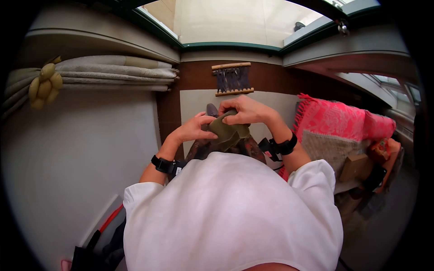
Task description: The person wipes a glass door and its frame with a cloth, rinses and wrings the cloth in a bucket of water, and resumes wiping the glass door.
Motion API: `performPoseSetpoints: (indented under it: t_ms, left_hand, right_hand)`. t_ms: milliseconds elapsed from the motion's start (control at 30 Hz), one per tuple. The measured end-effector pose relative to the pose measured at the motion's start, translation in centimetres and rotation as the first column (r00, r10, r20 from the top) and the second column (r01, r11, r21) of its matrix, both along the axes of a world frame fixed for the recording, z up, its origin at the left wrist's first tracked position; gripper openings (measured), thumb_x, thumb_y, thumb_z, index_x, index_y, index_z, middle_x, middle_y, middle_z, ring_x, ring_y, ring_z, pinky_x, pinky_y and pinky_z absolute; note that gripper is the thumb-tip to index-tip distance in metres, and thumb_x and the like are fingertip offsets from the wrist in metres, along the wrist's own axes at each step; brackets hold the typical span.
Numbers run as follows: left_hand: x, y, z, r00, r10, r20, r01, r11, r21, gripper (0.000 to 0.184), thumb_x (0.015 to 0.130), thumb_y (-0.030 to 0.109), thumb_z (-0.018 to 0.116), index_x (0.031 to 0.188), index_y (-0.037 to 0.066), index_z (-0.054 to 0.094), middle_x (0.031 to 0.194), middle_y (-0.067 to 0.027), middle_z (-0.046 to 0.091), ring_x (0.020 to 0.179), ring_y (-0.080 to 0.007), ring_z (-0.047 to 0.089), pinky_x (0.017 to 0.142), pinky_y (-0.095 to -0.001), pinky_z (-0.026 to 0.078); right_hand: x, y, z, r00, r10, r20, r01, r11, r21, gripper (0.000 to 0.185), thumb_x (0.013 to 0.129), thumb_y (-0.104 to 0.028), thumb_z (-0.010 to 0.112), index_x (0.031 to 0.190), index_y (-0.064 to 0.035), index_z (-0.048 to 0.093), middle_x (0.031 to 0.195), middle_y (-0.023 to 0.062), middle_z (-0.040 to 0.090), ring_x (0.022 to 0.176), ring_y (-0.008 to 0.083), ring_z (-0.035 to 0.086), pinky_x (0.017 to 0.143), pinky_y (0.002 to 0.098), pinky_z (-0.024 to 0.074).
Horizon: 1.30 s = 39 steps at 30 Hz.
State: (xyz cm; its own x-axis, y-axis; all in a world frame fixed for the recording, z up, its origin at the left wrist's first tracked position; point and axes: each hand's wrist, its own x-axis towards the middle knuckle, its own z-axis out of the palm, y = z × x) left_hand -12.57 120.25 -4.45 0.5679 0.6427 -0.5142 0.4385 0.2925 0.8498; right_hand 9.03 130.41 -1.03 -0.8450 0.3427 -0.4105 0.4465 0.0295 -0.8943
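Observation:
A piece of olive-green cloth (222,129) is held up in front of my chest, over my lap. My right hand (247,110) pinches its upper edge, the fingers curled over the fabric. On the cloth's left side my left hand (195,128) grips the edge between thumb and fingers. The lower part of the cloth hangs in folds above the patterned brown fabric on my legs. Just beyond the hands the toe of a dark shoe (212,109) shows. A black strap is round each forearm.
Ahead on the floor lie two wooden bars (231,66) with dark cords between them. A pink fringed cloth (333,116) covers a seat at right, with a cardboard box (353,167) nearby. At left hangs a tied curtain (115,72) beside a pale wall; a window is ahead.

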Motion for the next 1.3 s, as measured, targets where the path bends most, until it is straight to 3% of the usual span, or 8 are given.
performPoseSetpoints:
  t_ms: [167, 300, 400, 467, 600, 800, 1033, 1300]
  left_hand:
    - [-3.4, -0.7, 0.7, 0.904, 0.425, -0.043, -0.425, 0.905, 0.007, 0.031, 0.078, 0.017, 0.068, 0.104, 0.002, 0.06, 0.089, -0.0024, 0.064, 0.078, -0.007, 0.056, 0.071, -0.0233, 0.046]
    - [-5.2, -0.8, -0.7, 0.714, 0.695, -0.089, -0.687, 0.719, 0.106, 0.027, 0.082, 0.016, 0.064, 0.104, 0.002, 0.06, 0.084, -0.0018, 0.064, 0.076, -0.0058, 0.056, 0.069, -0.0228, 0.046]
    - [-5.4, -0.4, -0.1, 0.755, 0.613, -0.233, -0.514, 0.774, 0.37, 0.039, 0.079, 0.021, 0.065, 0.111, 0.001, 0.055, 0.095, -0.0111, 0.064, 0.081, -0.0166, 0.062, 0.071, -0.0295, 0.049]
    - [-5.1, 0.0, 0.8, 0.797, 0.445, -0.409, -0.252, 0.86, 0.444, 0.059, 0.074, 0.028, 0.067, 0.123, 0.001, 0.047, 0.108, -0.0193, 0.059, 0.089, -0.0288, 0.062, 0.076, -0.0371, 0.049]
    - [-6.2, 0.5, 6.0, 0.953, 0.268, -0.14, -0.22, 0.933, 0.284, 0.056, 0.077, 0.022, 0.066, 0.128, 0.007, 0.045, 0.11, -0.0128, 0.061, 0.087, -0.0197, 0.064, 0.069, -0.03, 0.052]
    - [-15.0, 5.2, 10.2, 0.83, 0.556, 0.045, -0.454, 0.625, 0.635, 0.035, 0.083, 0.007, 0.06, 0.117, 0.009, 0.056, 0.107, -0.0066, 0.062, 0.086, -0.0139, 0.062, 0.064, -0.0233, 0.051]
    - [-23.2, 11.0, 15.6, 0.734, 0.663, -0.151, -0.088, 0.312, 0.946, 0.028, 0.081, 0.007, 0.06, 0.108, 0.01, 0.06, 0.106, -0.0066, 0.061, 0.089, -0.0216, 0.061, 0.069, -0.0282, 0.051]
    - [-28.6, 16.5, 24.4, 0.43, 0.798, -0.422, 0.645, 0.055, 0.762, 0.024, 0.081, 0.01, 0.059, 0.104, 0.009, 0.061, 0.12, -0.0039, 0.054, 0.114, -0.0209, 0.049, 0.096, -0.0372, 0.039]
  right_hand:
    - [-2.9, 0.5, -6.5, 0.841, -0.541, 0.007, 0.541, 0.841, -0.014, 0.049, 0.079, -0.028, 0.066, 0.119, -0.0063, 0.049, 0.107, 0.0087, 0.059, 0.094, 0.0196, 0.057, 0.082, 0.0295, 0.0446]
    - [-7.2, -2.9, -7.9, 0.825, -0.565, -0.023, 0.562, 0.815, 0.142, 0.054, 0.084, -0.039, 0.06, 0.124, -0.0055, 0.043, 0.115, 0.0096, 0.055, 0.102, 0.0197, 0.054, 0.086, 0.0313, 0.0439]
    - [-11.4, -4.9, -6.8, 0.808, -0.575, 0.128, 0.559, 0.68, -0.474, 0.051, 0.089, -0.046, 0.048, 0.123, -0.0084, 0.045, 0.118, 0.0081, 0.053, 0.106, 0.0184, 0.051, 0.087, 0.0334, 0.0442]
    - [-13.5, -5.7, -8.0, 0.718, -0.683, 0.134, 0.391, 0.237, -0.889, 0.053, 0.092, -0.05, 0.037, 0.127, -0.0112, 0.044, 0.119, 0.0083, 0.053, 0.109, 0.0192, 0.051, 0.088, 0.0343, 0.0451]
    - [-12.8, -4.6, -6.8, 0.581, -0.786, 0.211, 0.216, -0.102, -0.971, 0.051, 0.092, -0.05, 0.034, 0.12, -0.0109, 0.052, 0.111, 0.0092, 0.058, 0.096, 0.0218, 0.058, 0.085, 0.037, 0.0479]
    - [-7.8, -2.7, -1.4, 0.248, -0.966, 0.068, 0.092, -0.046, -0.995, 0.054, 0.093, -0.043, 0.03, 0.133, -0.0091, 0.039, 0.131, 0.0136, 0.045, 0.117, 0.0317, 0.047, 0.098, 0.0489, 0.0377]
    - [-2.0, -2.5, 3.7, -0.051, -0.987, -0.151, 0.46, 0.11, -0.881, 0.052, 0.093, -0.039, 0.031, 0.134, -0.0078, 0.037, 0.131, 0.0126, 0.045, 0.117, 0.0308, 0.045, 0.102, 0.0454, 0.0333]
    - [3.9, -1.3, 5.1, 0.03, -0.954, -0.299, 0.566, 0.263, -0.782, 0.053, 0.091, -0.042, 0.035, 0.132, -0.0083, 0.039, 0.126, 0.0114, 0.049, 0.113, 0.0287, 0.048, 0.098, 0.043, 0.0367]
